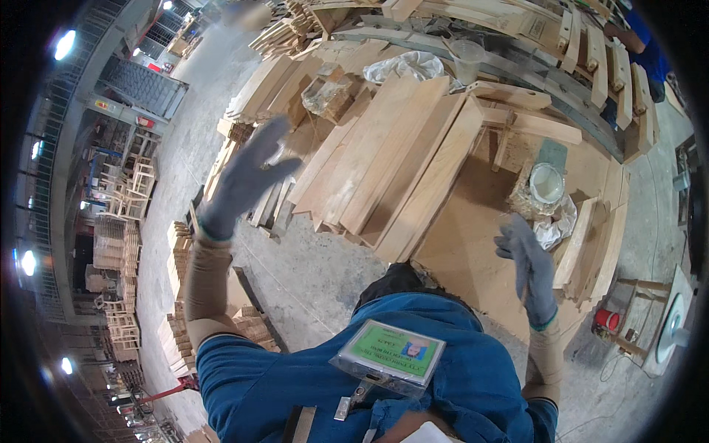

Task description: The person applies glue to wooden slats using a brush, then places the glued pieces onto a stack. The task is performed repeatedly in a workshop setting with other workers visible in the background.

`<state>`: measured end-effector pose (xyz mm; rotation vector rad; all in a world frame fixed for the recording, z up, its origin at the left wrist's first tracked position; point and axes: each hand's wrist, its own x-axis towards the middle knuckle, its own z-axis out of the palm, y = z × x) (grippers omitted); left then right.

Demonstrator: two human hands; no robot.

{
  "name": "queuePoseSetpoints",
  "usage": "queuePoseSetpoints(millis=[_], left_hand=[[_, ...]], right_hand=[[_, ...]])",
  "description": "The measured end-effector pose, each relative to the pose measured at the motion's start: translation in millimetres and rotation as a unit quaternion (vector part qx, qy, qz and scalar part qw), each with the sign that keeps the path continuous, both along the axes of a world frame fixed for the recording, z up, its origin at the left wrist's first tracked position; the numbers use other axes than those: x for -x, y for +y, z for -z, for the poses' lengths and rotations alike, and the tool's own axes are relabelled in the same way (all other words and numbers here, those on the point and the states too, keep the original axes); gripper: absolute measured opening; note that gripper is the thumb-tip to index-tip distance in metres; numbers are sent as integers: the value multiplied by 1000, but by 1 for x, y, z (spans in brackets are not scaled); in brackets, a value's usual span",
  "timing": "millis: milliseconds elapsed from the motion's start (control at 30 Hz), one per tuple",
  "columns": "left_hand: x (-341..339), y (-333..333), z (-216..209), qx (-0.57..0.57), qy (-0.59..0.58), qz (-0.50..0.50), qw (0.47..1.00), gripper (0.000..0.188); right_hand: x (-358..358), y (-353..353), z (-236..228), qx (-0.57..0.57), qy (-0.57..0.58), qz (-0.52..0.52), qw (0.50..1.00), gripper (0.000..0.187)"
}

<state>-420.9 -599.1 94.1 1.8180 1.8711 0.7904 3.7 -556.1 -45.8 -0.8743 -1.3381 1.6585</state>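
Note:
My left hand [249, 177] is in a grey glove, raised at the left of the boards. Its fingers are stretched out with the thumb apart, and nothing is in it. My right hand [526, 267], gloved alike, hangs over the bare brown sheet [467, 244] on the right, fingers loosely bent, apart and holding nothing visible. Between the hands lies a row of long pale wooden boards [384, 159]. Beyond the right hand, a white tub [547, 183] sits in a crusted holder beside a crumpled plastic bag [555, 221].
More wooden pieces [591, 247] lie right of the right hand. A crusted box [331, 94] and a white plastic bag [404, 66] stand behind the boards. At the far right a person in a blue sleeve [641, 35] is partly visible. Stacked wood [177, 332] stands on the floor at left.

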Motion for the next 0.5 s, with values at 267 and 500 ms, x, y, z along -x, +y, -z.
queuePoseSetpoints(millis=[267,500], left_hand=[[3,-36,157,107,78,10,991,106],[-33,53,200,62,153,-66,984,104]], right_hand=[[123,-22,54,-75,-63,-32,995,39],[204,-25,48,-130,-136,18,982,34]])
